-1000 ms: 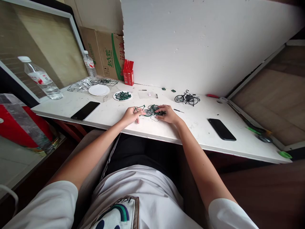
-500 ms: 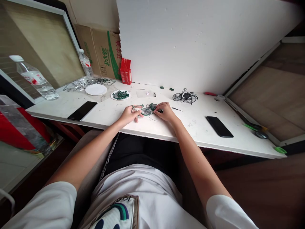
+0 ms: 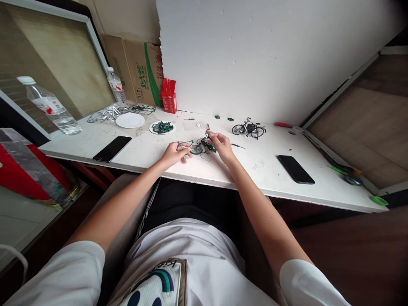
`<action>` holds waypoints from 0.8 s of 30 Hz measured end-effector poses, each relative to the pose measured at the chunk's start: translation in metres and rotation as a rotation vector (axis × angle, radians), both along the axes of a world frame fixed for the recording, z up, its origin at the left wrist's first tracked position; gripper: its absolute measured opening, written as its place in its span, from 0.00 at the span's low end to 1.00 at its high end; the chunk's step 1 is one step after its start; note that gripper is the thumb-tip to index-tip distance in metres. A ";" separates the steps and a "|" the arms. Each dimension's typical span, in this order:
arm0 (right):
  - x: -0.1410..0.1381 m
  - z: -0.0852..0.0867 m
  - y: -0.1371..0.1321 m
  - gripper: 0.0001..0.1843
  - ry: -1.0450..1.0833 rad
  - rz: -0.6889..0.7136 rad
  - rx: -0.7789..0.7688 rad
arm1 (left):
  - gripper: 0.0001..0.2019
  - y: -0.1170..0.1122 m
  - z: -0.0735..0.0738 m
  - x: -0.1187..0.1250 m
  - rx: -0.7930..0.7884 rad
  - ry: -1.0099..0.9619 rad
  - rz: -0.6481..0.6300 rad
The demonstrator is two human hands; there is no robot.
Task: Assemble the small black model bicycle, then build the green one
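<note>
My left hand (image 3: 174, 154) pinches a thin green model bicycle frame (image 3: 188, 143) just above the table's front part. Beside its fingertips lies a small green spoked wheel (image 3: 196, 149). My right hand (image 3: 220, 145) is raised over a cluster of dark green bicycle parts (image 3: 208, 143), its thumb and fingers closed on a small dark curved part (image 3: 208, 135) whose kind I cannot make out. A thin bent wire piece (image 3: 205, 158) rests in front of the cluster. An assembled black model bicycle (image 3: 249, 128) stands farther back to the right.
Green parts fill a small white plate (image 3: 173, 128); another white plate (image 3: 130, 120) sits by plastic wrap and part frames. Phones lie left (image 3: 112, 148) and right (image 3: 296, 169). A screwdriver (image 3: 238, 145), red box (image 3: 169, 95) and water bottles (image 3: 52, 108) are also on the white table.
My right hand has lifted from the green parts cluster, moving slightly up and away with a small dark part between its fingers. My left hand keeps the frame in nearly the same place.
</note>
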State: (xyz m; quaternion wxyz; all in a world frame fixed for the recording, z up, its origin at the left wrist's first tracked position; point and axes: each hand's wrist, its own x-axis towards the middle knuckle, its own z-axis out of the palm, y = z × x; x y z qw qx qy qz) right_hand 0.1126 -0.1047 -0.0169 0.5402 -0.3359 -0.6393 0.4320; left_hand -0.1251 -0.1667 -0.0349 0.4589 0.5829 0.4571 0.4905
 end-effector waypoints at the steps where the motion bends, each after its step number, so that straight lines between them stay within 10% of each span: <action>1: -0.002 0.000 -0.001 0.28 0.036 0.033 -0.035 | 0.21 0.000 0.000 0.000 -0.002 0.003 -0.003; 24: -0.017 -0.005 -0.016 0.29 0.078 0.031 -0.158 | 0.35 -0.002 0.004 -0.001 -0.007 -0.095 -0.058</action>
